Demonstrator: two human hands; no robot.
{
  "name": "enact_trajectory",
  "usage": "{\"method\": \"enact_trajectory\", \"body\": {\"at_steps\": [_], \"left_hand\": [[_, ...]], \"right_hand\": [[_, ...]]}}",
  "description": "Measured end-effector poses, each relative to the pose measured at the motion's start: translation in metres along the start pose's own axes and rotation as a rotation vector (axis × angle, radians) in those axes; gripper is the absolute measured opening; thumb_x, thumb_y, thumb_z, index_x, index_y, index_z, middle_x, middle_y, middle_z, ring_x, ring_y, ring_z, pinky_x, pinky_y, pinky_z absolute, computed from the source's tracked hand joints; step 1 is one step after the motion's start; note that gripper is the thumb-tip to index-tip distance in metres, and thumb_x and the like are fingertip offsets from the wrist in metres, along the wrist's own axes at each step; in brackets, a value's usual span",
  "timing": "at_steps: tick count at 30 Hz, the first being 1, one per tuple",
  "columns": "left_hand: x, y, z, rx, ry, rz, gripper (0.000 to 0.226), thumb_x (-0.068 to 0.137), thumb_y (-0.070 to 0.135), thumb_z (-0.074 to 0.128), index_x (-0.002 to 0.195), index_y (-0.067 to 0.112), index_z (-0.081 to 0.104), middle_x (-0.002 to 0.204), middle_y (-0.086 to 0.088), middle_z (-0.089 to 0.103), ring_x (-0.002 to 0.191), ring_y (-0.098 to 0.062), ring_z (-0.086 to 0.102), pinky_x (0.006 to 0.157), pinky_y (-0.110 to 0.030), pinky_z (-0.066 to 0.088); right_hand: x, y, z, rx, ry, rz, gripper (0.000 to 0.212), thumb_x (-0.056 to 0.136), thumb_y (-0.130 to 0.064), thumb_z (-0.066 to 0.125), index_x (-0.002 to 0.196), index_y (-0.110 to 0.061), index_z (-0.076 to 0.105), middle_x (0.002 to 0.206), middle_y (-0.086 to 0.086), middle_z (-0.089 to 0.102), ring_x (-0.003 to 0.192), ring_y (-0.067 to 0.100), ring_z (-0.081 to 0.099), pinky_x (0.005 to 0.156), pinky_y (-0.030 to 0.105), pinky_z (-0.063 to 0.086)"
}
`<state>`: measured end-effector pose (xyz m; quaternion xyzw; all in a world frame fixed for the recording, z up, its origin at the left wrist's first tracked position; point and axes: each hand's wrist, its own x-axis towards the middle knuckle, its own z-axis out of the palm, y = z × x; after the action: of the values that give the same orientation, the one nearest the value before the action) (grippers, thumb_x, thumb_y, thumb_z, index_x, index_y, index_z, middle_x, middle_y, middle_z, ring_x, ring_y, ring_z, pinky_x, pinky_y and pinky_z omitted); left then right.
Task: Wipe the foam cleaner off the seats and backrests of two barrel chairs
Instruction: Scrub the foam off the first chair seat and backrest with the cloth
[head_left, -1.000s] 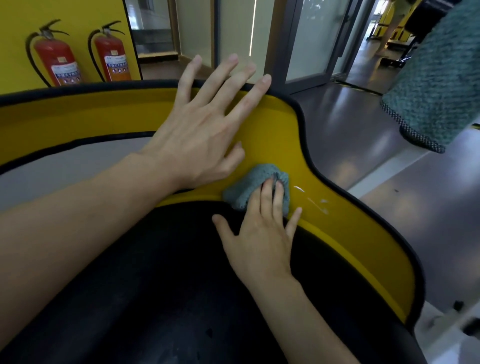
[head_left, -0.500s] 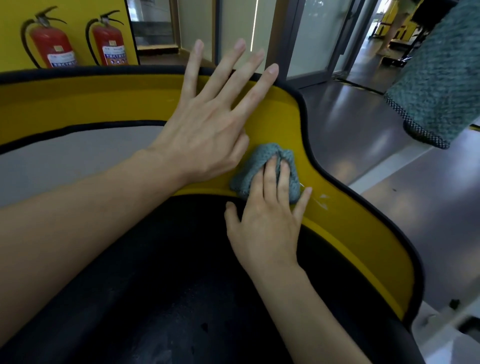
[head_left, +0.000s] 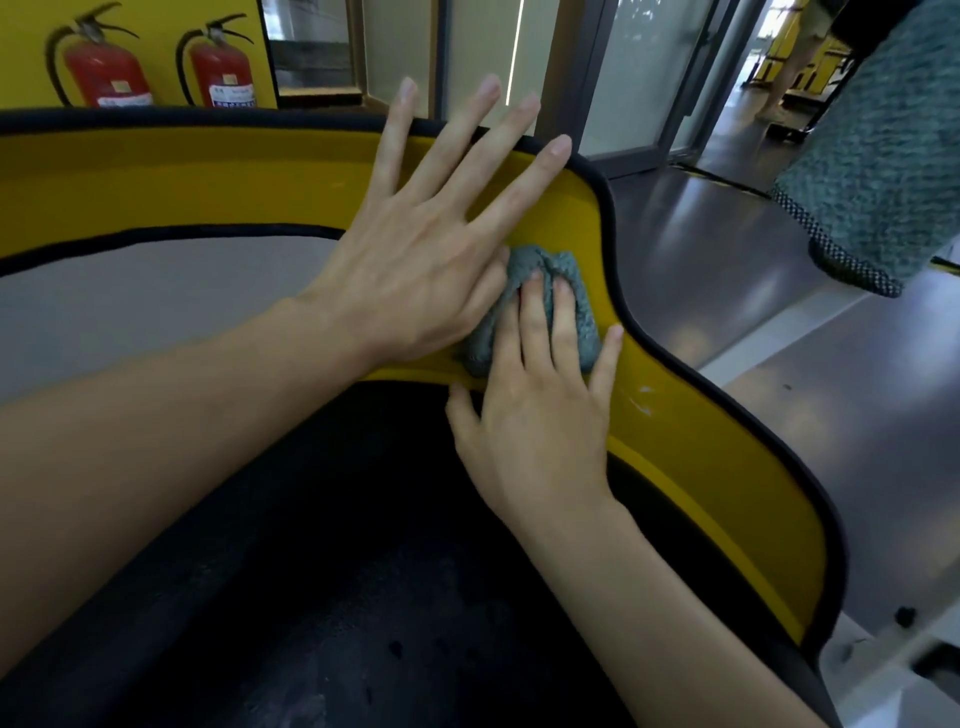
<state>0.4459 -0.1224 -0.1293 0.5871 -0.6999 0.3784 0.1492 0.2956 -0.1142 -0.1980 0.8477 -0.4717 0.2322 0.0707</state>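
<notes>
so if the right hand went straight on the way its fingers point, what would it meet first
Probably the left hand: its little finger lies across the yellow backrest just above the cloth that the right hand presses. Past it comes the backrest's black rim.

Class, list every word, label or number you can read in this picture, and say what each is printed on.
Label on the left fire extinguisher: print too blurred to read.
Label on the right fire extinguisher: print too small to read.
No other text is visible.
</notes>
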Motion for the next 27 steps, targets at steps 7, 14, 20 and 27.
{"method": "enact_trajectory", "body": {"at_steps": [7, 14, 20, 27], "left_hand": [[-0.011, 0.015, 0.012, 0.009, 0.04, -0.047, 0.072, 0.099, 0.021, 0.04, 0.164, 0.016, 0.009, 0.169, -0.021, 0.005, 0.156, -0.039, 0.003, 0.122, -0.066, 0.002], [-0.01, 0.011, 0.014, -0.003, 0.054, -0.018, 0.063, 0.106, 0.03, 0.034, 0.164, 0.014, 0.013, 0.168, -0.022, 0.008, 0.156, -0.04, 0.005, 0.122, -0.065, 0.002], [-0.011, 0.009, 0.013, -0.008, 0.061, 0.002, 0.071, 0.101, 0.019, 0.042, 0.164, 0.02, 0.009, 0.169, -0.021, 0.004, 0.156, -0.04, 0.002, 0.122, -0.065, 0.0], [-0.016, 0.0, 0.012, -0.003, 0.045, 0.01, 0.07, 0.103, 0.023, 0.041, 0.164, 0.022, 0.007, 0.17, -0.018, 0.003, 0.156, -0.04, 0.001, 0.122, -0.066, -0.001]], "right_hand": [[-0.027, 0.021, -0.016, -0.097, -0.402, 0.006, 0.094, 0.096, -0.073, 0.018, 0.158, -0.011, -0.016, 0.167, 0.008, -0.015, 0.153, 0.024, -0.017, 0.123, 0.057, -0.002], [-0.006, 0.005, -0.01, 0.028, -0.18, -0.061, 0.095, 0.096, -0.069, 0.035, 0.16, -0.011, -0.004, 0.169, 0.008, -0.006, 0.155, 0.021, -0.01, 0.124, 0.055, 0.003], [-0.048, 0.027, -0.01, 0.039, -0.452, 0.225, 0.098, 0.091, -0.079, 0.011, 0.157, -0.013, -0.018, 0.166, 0.005, -0.022, 0.152, 0.017, -0.022, 0.123, 0.054, -0.009], [-0.032, 0.006, -0.009, 0.127, -0.389, 0.263, 0.101, 0.087, -0.084, 0.008, 0.157, -0.016, -0.018, 0.164, 0.002, -0.028, 0.149, 0.018, -0.03, 0.121, 0.054, -0.014]]}}
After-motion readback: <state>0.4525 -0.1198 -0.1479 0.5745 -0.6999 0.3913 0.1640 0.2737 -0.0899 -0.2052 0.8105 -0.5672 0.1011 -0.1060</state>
